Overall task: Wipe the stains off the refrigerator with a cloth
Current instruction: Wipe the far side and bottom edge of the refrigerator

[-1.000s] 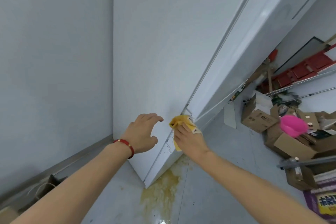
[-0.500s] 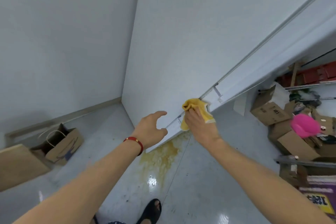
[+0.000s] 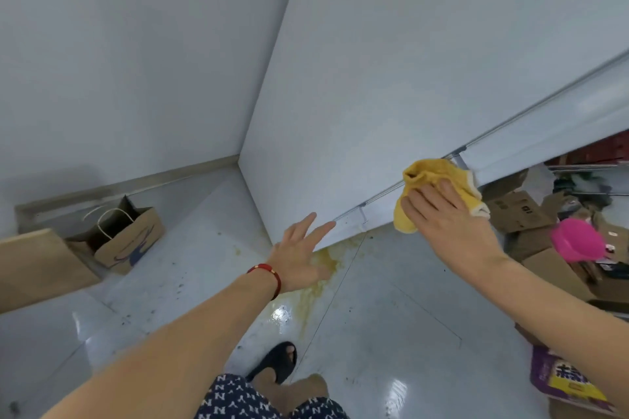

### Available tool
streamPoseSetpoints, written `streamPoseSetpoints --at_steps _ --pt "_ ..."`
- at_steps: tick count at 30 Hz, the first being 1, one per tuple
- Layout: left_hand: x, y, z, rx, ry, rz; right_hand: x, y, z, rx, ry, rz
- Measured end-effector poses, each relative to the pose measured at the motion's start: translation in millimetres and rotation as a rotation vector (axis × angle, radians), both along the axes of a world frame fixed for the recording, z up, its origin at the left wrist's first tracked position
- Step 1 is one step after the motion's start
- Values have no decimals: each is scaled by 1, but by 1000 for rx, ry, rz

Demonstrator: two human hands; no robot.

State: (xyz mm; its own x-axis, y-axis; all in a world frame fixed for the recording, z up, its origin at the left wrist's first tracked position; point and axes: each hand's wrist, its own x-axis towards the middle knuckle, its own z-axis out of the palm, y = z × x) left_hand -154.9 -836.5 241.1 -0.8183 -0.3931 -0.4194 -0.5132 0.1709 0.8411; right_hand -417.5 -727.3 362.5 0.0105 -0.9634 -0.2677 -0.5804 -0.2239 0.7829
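The white refrigerator point(image 3: 408, 78) fills the upper right, its side panel facing me and its door edge running down to the floor. My right hand point(image 3: 446, 218) presses a yellow cloth point(image 3: 432, 180) against the lower front edge of the refrigerator with straight fingers. My left hand point(image 3: 299, 255), a red bracelet on its wrist, is spread open near the refrigerator's bottom corner, fingertips close to the panel. I cannot tell whether the fingertips touch the panel. No stain shows on the white panel itself.
A yellowish spill point(image 3: 313, 286) spreads over the glossy floor under the refrigerator's corner. Brown paper bags point(image 3: 126, 238) stand by the left wall. Cardboard boxes point(image 3: 524, 214), a pink scoop point(image 3: 575, 241) and a purple packet point(image 3: 561, 381) crowd the right. My sandalled foot point(image 3: 275, 360) is below.
My right hand has slid the cloth up and to the right along the refrigerator's edge. My left hand has opened flatter near the bottom corner. The view has tipped further down.
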Motion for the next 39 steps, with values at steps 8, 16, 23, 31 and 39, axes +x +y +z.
streamPoseSetpoints --at_steps 8,16,23,31,39 --pt "-9 2 -75 140 -87 55 13 -21 -167 350 217 -49" --pt "-41 0 -203 335 -134 254 23 -36 -359 777 275 -23" --pt "-59 8 -258 642 -116 627 42 -48 -408 666 189 -138" --pt "-44 29 -263 356 -311 356 16 -11 -220 279 38 -73" --pt "-67 36 -252 227 -181 314 38 -31 -292 323 328 -100"
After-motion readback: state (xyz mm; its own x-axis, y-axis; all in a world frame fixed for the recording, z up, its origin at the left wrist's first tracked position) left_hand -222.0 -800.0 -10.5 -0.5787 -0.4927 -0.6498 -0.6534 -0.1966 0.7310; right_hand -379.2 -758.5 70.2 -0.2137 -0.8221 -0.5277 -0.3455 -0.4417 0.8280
